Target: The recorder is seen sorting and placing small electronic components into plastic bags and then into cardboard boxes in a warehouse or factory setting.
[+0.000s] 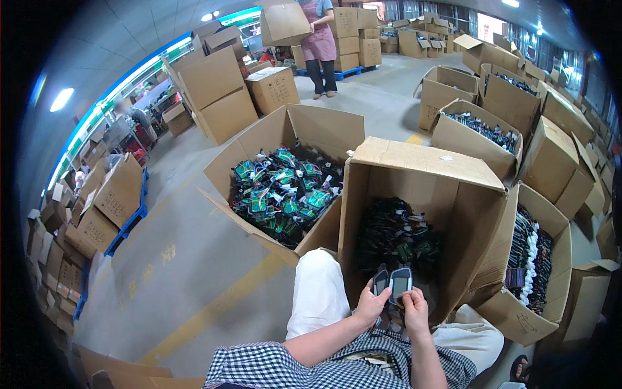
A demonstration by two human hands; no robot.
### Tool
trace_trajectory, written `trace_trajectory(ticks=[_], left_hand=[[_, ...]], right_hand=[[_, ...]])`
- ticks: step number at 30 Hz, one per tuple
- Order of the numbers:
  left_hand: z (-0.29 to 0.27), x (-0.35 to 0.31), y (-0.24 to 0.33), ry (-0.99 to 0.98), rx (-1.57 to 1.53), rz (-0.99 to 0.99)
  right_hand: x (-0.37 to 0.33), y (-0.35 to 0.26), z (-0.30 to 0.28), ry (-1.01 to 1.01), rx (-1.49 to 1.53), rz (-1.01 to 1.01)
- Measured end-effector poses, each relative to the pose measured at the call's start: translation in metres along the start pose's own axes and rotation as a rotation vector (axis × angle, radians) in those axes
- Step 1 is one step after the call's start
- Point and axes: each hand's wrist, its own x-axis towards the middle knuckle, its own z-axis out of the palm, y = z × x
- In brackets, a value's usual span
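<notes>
Side by side above my lap are two small handheld devices with screens. My left hand is closed on the darker device, whose screen is dark. Closed on the lower edge of the other, a light-rimmed device with a grey-green screen, is my right hand. The two devices touch or nearly touch. Just beyond them stands a tall open cardboard box, with a heap of dark devices and wires inside. Some dark pieces below my hands are too small to make out.
Left of it, an open box holds green circuit boards with wires. A box of tightly packed dark items stands at my right. More cartons line the right side. Further off, a person in a pink apron carries a carton.
</notes>
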Motion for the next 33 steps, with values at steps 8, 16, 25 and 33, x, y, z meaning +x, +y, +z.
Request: trace_trajectory(ticks=[8,16,25,33], left_hand=[[-0.001,0.001,0.000,-0.197,-0.286,-0.314],[-0.029,0.020,0.004,-0.243,-0.364,-0.376],[-0.020,0.012,0.033,-0.461,-0.306,-0.451],[-0.003,0.001,0.035,-0.530,-0.340,-0.500]], right_hand=[[-0.016,-0.049,0.026,0.038,-0.798,-0.572],[-0.025,-0.042,0.023,-0.017,-0.140,-0.199],[-0.004,-0.022,-0.030,0.284,-0.256,-0.118],[0.003,-0.033,-0.024,0.008,0.877,0.172]])
